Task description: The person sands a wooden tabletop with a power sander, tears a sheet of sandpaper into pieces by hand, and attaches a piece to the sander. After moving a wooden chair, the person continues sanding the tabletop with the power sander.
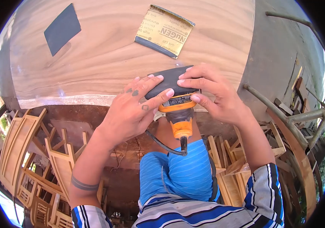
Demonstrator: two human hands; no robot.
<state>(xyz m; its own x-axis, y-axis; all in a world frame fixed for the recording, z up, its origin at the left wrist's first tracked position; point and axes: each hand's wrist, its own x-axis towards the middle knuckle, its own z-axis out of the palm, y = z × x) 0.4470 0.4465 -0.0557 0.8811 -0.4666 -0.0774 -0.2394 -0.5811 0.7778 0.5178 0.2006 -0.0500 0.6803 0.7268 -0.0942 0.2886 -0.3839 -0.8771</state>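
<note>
An orange and black electric sander [180, 121] is in front of my lap, its base turned up and away from me and its cord hanging toward my legs. Dark sandpaper [168, 81] covers the base. My left hand [136, 100] grips the left end, fingers over the sandpaper and thumb along the near edge. At the right end, my right hand [214, 91] holds the sander with fingertips on the sandpaper and thumb by the orange body. Beyond my hands, a folded yellow-backed sandpaper sheet [165, 31] lies on a wooden panel [101, 57].
Another dark sandpaper piece [62, 29] lies on the panel's far left. Wooden chair frames [21, 140] are piled at left, with more wooden pieces [231, 167] at right. A metal tube frame [280, 114] stands close on the right.
</note>
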